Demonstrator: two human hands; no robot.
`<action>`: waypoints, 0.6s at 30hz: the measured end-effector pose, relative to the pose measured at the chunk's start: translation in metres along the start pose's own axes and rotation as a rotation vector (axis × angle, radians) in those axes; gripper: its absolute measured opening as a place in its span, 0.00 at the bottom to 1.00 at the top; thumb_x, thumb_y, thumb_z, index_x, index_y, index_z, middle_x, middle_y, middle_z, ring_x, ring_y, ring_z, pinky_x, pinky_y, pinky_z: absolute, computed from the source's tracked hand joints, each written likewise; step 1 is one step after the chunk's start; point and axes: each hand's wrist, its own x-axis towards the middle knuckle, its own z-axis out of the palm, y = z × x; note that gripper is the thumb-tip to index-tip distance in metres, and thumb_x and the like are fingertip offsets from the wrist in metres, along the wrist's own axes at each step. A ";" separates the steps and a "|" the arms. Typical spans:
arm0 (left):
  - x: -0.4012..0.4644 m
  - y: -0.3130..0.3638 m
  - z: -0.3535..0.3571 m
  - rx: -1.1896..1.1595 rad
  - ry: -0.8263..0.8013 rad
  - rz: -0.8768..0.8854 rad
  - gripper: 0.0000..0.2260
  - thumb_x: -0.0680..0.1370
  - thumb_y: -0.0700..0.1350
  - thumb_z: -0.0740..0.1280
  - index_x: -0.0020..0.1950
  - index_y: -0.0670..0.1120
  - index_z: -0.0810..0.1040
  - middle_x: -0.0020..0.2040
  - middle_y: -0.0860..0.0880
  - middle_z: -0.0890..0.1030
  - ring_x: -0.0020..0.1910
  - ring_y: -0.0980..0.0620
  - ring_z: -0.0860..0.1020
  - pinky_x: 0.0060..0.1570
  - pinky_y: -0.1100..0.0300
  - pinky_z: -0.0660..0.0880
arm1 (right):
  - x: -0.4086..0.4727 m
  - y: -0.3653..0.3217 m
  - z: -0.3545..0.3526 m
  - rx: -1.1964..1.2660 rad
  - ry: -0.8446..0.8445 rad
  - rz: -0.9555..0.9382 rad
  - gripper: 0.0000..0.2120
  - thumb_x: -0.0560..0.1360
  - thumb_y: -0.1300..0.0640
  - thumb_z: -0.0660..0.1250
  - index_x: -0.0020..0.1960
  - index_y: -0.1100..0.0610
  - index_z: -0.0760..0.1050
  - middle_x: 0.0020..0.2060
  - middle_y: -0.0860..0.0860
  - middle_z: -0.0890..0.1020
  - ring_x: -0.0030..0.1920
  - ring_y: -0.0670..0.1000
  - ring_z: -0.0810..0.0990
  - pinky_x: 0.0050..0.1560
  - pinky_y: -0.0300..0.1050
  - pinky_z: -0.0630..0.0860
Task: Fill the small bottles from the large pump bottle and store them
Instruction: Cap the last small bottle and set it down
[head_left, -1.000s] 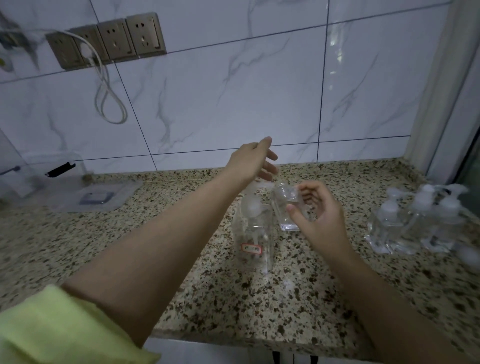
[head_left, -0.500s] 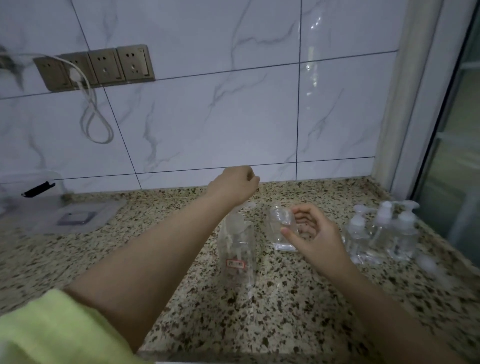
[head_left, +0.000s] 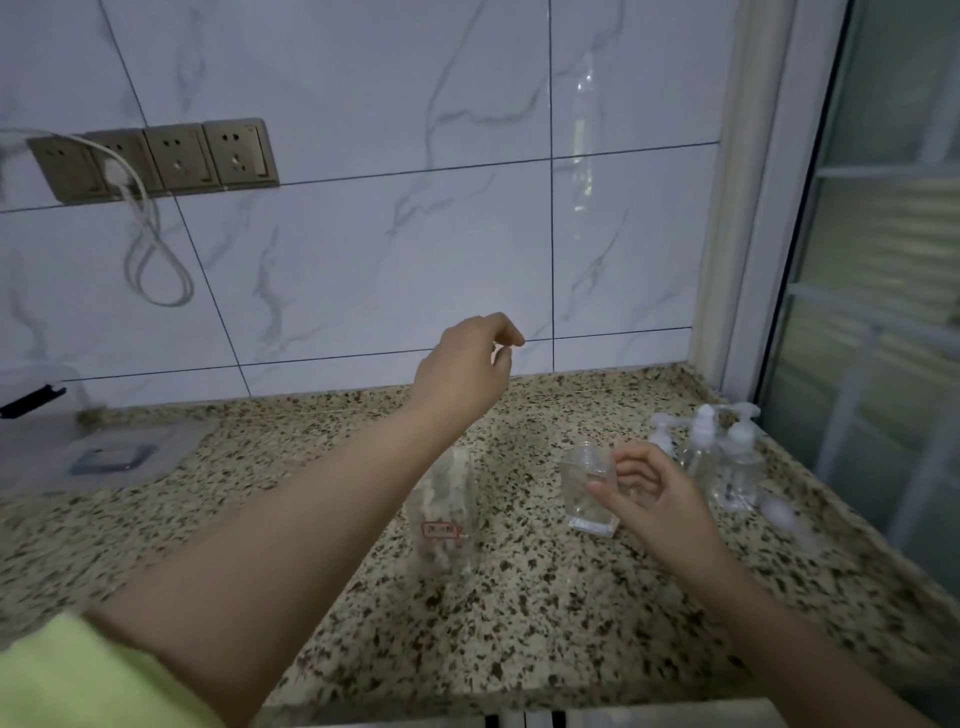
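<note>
Both hands are up over the counter. My right hand (head_left: 644, 493) curls round the small open bottle (head_left: 589, 491), with the thumb across its front and the fingers behind it. This bottle has no cap on. It stands up straight, and its flat bottom looks to be on the granite counter (head_left: 545, 623), or very close to it. My left hand (head_left: 467, 364) is held high in the air, above and a little behind the large bottle (head_left: 447, 512). Its fingers are bent in with the tips close together. It may be pinching something small and clear, but the picture is too blurry to tell.

The large bottle stands up straight just to the left of the small one, with a gap between them. It has a small red label low on its front. The left forearm covers its top, so I cannot see the pump. The left hand is the nearer one to it, and I think it has to come straight down to press.

Three filled pump bottles (head_left: 722, 457) stand in a bunch to the right, near the window frame (head_left: 810, 260). Wall sockets (head_left: 171, 156) with a white cable (head_left: 150, 249) sit on the tiled wall at the left.
</note>
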 end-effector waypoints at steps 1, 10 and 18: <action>-0.004 0.005 0.003 -0.015 0.013 0.051 0.10 0.82 0.43 0.61 0.58 0.54 0.78 0.58 0.56 0.78 0.58 0.55 0.76 0.49 0.51 0.78 | -0.002 0.001 -0.001 -0.001 0.009 -0.001 0.18 0.69 0.51 0.80 0.55 0.50 0.78 0.49 0.47 0.83 0.52 0.47 0.82 0.57 0.45 0.80; -0.074 0.037 0.046 -0.197 -0.082 0.108 0.16 0.79 0.36 0.63 0.66 0.50 0.75 0.62 0.53 0.77 0.61 0.58 0.74 0.63 0.58 0.74 | -0.035 0.001 -0.008 -0.040 0.094 0.021 0.17 0.70 0.54 0.80 0.54 0.53 0.77 0.48 0.47 0.82 0.50 0.46 0.81 0.53 0.39 0.79; -0.136 0.029 0.115 -0.313 -0.308 -0.103 0.31 0.75 0.43 0.74 0.75 0.46 0.66 0.69 0.50 0.74 0.67 0.53 0.73 0.67 0.56 0.72 | -0.062 0.008 -0.009 -0.093 0.173 0.060 0.19 0.69 0.54 0.82 0.53 0.53 0.76 0.48 0.47 0.83 0.50 0.46 0.82 0.53 0.41 0.81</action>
